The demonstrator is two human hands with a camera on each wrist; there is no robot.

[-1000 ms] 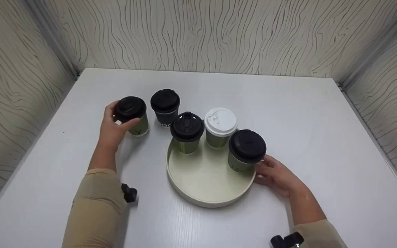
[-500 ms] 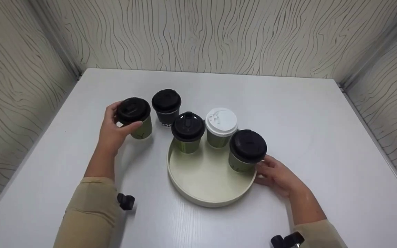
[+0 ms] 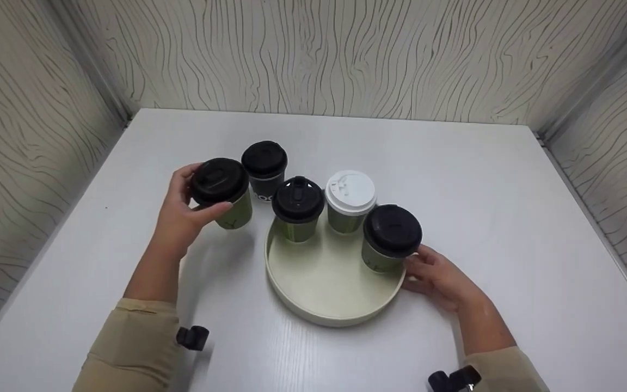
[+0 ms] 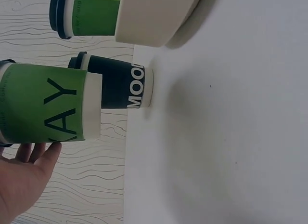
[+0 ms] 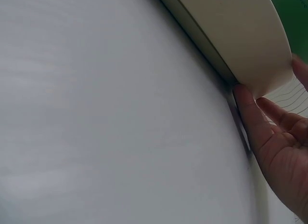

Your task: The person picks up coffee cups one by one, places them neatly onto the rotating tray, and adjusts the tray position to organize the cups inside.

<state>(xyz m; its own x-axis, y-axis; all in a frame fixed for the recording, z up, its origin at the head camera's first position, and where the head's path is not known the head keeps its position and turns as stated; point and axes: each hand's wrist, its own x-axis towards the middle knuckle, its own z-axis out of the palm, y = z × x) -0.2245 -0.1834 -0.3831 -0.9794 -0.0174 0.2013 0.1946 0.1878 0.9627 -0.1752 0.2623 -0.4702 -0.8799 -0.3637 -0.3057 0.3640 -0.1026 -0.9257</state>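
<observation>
Left hand: the left hand (image 3: 183, 218) grips a green cup (image 3: 225, 196) with a black lid, thumb on the near side, fingers (image 3: 183, 175) curled round the far side; the wrist view shows the cup (image 4: 48, 102) lifted clear of the table (image 4: 216, 137), its base hanging in the air.

Right hand: the right hand (image 3: 436, 277) rests at the tray (image 3: 324, 283), thumb and fingers lightly curled against its outer wall; in the wrist view a fingertip (image 5: 243, 96) presses the rim (image 5: 231, 36).

Cup in hand: it hangs tilted just left of the tray, close beside the dark cup (image 3: 263, 170) that stands on the table just beyond those fingers.

On the tray: three cups stand along the far edge, a black-lidded one (image 3: 297, 209) nearest the left fingers, a white-lidded one (image 3: 349, 201) in the middle, and another black-lidded one (image 3: 388, 239) right by the right fingers.

Step in hand: this looks like the carry, a cup off the table and on its way toward the tray, with the right hand steadying the tray.

Next move calls for: a swing rightward over the rim, clearing the lid of the nearest cup, then a level set-down on the bare near part of the tray floor before the fingers let go; the dark cup on the table seems left to follow.
</observation>
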